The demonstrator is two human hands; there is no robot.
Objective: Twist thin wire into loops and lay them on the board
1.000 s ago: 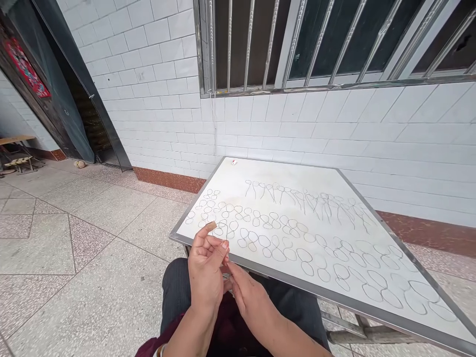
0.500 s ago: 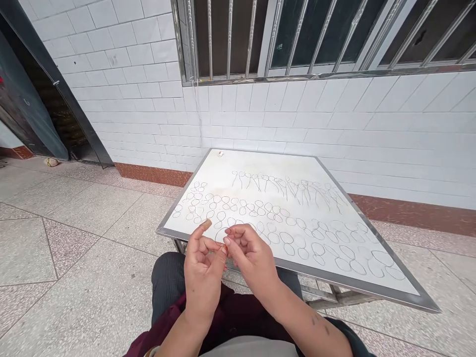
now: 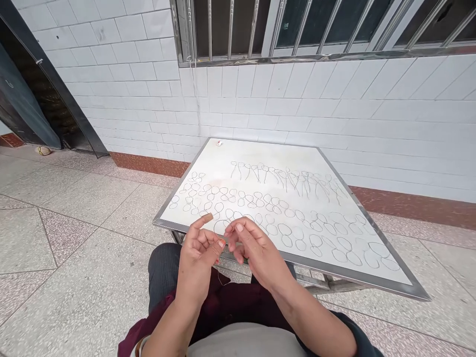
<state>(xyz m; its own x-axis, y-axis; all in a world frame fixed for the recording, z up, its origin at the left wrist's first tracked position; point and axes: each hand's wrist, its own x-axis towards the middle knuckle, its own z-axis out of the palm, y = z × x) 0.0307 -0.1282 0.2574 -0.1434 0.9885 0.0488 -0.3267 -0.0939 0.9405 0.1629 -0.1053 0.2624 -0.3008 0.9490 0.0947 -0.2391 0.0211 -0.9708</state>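
Above the table's near edge, my left hand (image 3: 197, 258) pinches a thin wire (image 3: 222, 281) between thumb and index finger. A small orange-red spot shows at those fingertips. The wire's loose part curves down in front of my dark red clothing. My right hand (image 3: 260, 253) is beside it, fingers curled and thumb against the index finger; whether anything thin lies in that pinch is hidden. Beyond the hands, many thin wire loops (image 3: 284, 229) lie in rows on the white tabletop (image 3: 267, 153). Farther back is a row of loops with long tails (image 3: 286, 178).
A small white and red piece (image 3: 219, 143) lies at the table's far left corner. Behind the table stands a white tiled wall (image 3: 238, 104) with a barred window (image 3: 297, 29). A dark doorway (image 3: 70, 109) is at the left, a round object (image 3: 43, 150) on the floor beside it.
My right hand has drawn slightly apart from my left, its thumb shifting up against the index finger. The loose wire now shows below my left hand. The view has tilted a little downward.
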